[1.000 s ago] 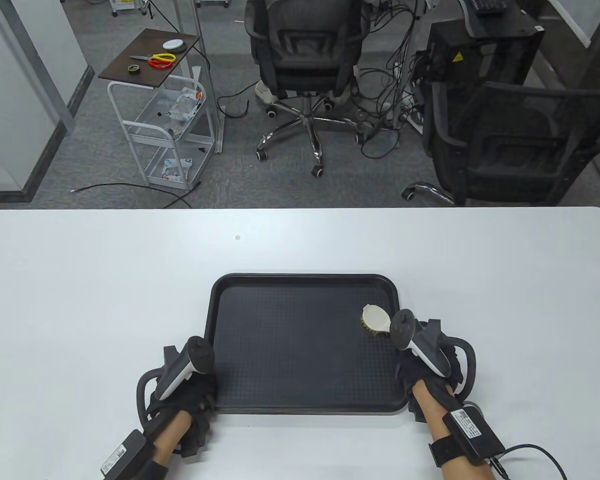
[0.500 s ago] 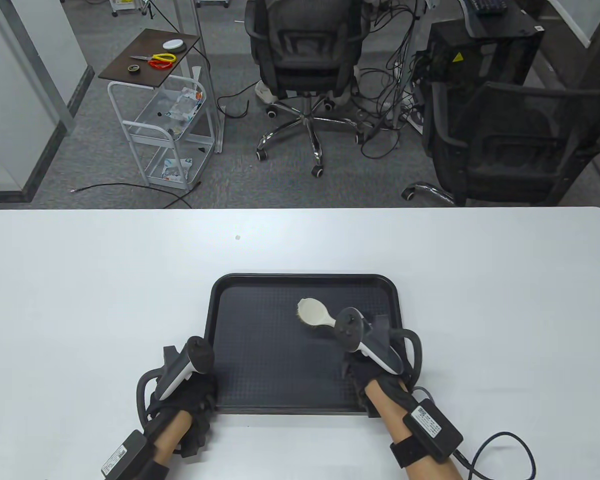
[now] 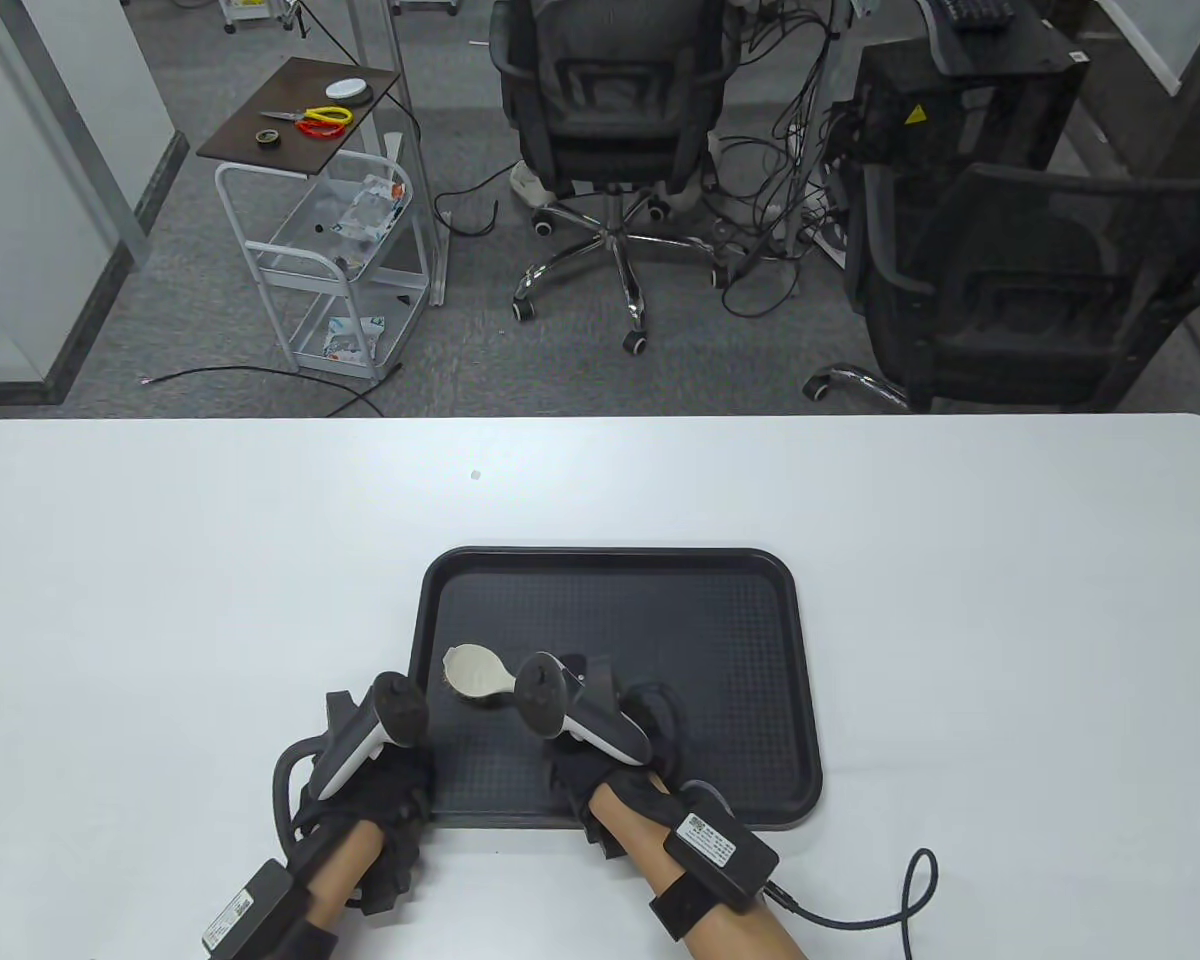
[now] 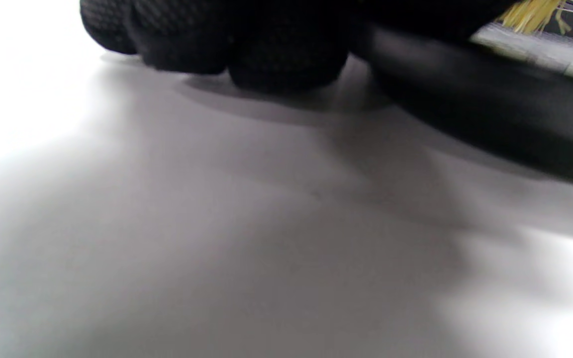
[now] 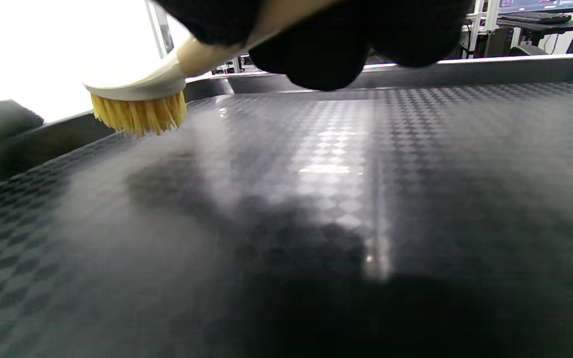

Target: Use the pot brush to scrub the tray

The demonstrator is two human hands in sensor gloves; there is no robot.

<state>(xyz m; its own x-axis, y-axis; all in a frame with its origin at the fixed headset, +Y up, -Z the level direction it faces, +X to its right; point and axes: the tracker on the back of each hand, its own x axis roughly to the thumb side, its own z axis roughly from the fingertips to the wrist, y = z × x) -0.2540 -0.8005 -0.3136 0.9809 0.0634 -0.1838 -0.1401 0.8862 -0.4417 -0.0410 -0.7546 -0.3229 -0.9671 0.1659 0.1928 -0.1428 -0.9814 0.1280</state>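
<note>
A black textured tray [image 3: 720, 620] lies on the white table near the front edge. My right hand [image 3: 600, 770] grips the handle of a cream pot brush [image 3: 475, 672] with yellow bristles; the brush head sits on the tray's left part, bristles down. In the right wrist view the brush [image 5: 140, 99] touches the tray floor [image 5: 366, 174] by the left rim. My left hand [image 3: 380, 790] holds the tray's front left corner; in the left wrist view its fingers [image 4: 266, 44] curl against the tray rim [image 4: 490, 104] on the table.
The white table [image 3: 160, 560] stretches wide on both sides of the tray and behind it. Office chairs [image 3: 610, 110], a small cart [image 3: 330, 250] and cables stand on the floor beyond the table's far edge. A cable [image 3: 890, 900] trails from my right wrist.
My right hand has swept the brush from the tray's right side across to its left side. My left hand has stayed at the front left corner.
</note>
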